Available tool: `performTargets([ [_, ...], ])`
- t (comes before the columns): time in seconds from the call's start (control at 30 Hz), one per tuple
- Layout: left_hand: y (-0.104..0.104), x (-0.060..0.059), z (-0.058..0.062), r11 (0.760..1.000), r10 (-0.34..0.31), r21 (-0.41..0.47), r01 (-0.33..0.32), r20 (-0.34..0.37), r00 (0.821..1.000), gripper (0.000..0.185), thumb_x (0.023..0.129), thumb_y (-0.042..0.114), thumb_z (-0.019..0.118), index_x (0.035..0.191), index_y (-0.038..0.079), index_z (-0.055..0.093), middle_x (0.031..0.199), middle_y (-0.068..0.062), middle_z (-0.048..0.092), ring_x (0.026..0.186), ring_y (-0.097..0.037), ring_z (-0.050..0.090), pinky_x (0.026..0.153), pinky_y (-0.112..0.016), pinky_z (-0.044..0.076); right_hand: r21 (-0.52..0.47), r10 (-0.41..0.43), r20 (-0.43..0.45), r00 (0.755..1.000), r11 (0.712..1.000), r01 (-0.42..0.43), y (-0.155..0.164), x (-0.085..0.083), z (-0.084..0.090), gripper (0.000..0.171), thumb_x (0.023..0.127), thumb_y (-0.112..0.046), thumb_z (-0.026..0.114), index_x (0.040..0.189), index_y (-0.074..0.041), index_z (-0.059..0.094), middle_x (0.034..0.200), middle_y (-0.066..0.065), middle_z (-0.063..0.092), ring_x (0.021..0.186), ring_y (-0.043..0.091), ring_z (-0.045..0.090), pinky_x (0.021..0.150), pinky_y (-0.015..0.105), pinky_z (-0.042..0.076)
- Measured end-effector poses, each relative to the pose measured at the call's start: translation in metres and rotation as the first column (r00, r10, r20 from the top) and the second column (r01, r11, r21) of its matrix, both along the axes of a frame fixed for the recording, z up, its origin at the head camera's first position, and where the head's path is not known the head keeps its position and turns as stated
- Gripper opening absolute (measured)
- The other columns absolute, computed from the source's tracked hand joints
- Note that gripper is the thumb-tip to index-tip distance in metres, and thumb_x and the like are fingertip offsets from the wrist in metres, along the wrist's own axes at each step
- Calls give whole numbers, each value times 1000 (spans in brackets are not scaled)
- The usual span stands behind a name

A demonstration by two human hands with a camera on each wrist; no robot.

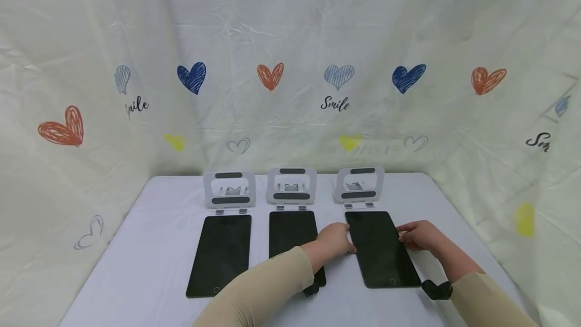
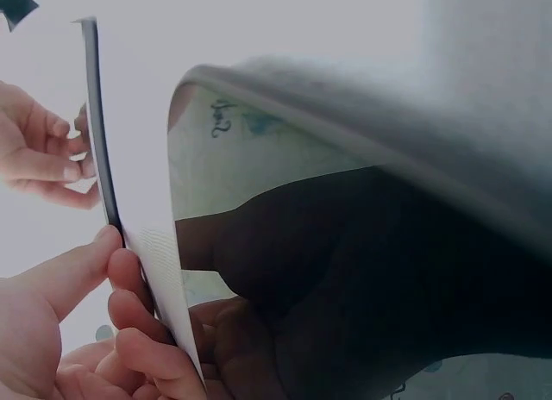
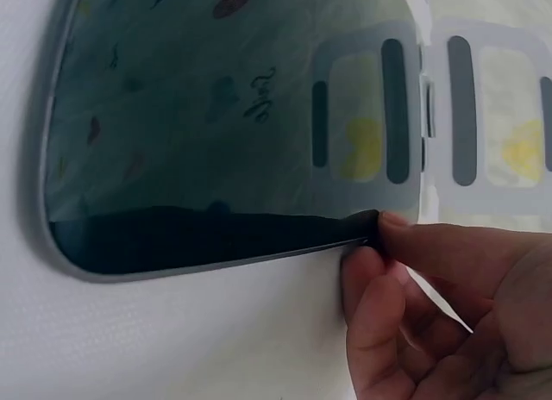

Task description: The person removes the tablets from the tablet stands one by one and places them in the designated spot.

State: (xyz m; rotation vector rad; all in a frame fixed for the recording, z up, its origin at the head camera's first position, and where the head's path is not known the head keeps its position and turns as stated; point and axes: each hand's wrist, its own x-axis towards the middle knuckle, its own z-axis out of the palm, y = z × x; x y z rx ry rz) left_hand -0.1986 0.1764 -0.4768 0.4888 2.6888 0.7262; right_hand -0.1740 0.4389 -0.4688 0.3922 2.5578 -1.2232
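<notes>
We see a white table (image 1: 150,246) in the lower half of the head view, with three dark tablets lying flat in a row. The right tablet (image 1: 380,248) lies at lower middle-right of the frame, and both hands are at it. Our left hand (image 1: 336,239) grips its left long edge, with the thumb on one side and curled fingers (image 2: 138,327) on the other, as the left wrist view shows. Our right hand (image 1: 419,235) pinches the right long edge, with a fingertip (image 3: 392,223) just on the rim in the right wrist view. In that view the rim of the tablet looks a little bit up off the table near the finger, though we cannot tell how much. The middle tablet (image 1: 292,236) lies just beside the left hand, and our left sleeve (image 1: 268,286) crosses over its lower part. The left tablet (image 1: 221,255) lies well apart from both hands, toward the lower left. Behind each tablet, at the back of the table, stands a small white stand: the right stand (image 1: 359,185), the middle stand (image 1: 291,186) and the left stand (image 1: 229,191). A thin strip of bare table runs between the tablets. There is more bare table to the right of the right hand and in front near the lower edge of the frame. A cloth with hearts (image 1: 290,74) hangs close around the table on three sides.
</notes>
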Motion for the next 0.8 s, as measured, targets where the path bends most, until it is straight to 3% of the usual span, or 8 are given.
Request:
performTargets([
  [0.53, 5, -3, 1, 1000, -4, 4, 4, 31, 1000, 64, 77, 31, 86, 136, 18, 62, 129, 6, 64, 95, -9, 57, 90, -25, 47, 40, 37, 7, 999, 999, -37, 0, 3, 9, 38, 90, 0, 64, 124, 15, 58, 84, 6, 68, 68, 17, 61, 63, 32, 52],
  [0.67, 3, -1, 6, 1000, -22, 22, 21, 65, 998, 61, 80, 31, 83, 135, 15, 62, 101, 5, 70, 84, -10, 56, 84, -24, 47, 27, 41, 3, 999, 999, -41, 1, 4, 10, 37, 91, -3, 63, 123, 16, 57, 85, 7, 68, 68, 18, 62, 63, 33, 52],
  [0.8, -2, 2, 12, 998, -34, 60, 28, 104, 994, 56, 84, 34, 78, 134, 13, 62, 68, 6, 63, 72, -9, 56, 78, -25, 47, 49, 44, -21, 999, 998, -43, 2, 6, 10, 37, 94, -8, 61, 122, 16, 57, 86, 9, 68, 69, 19, 62, 62, 34, 52],
])
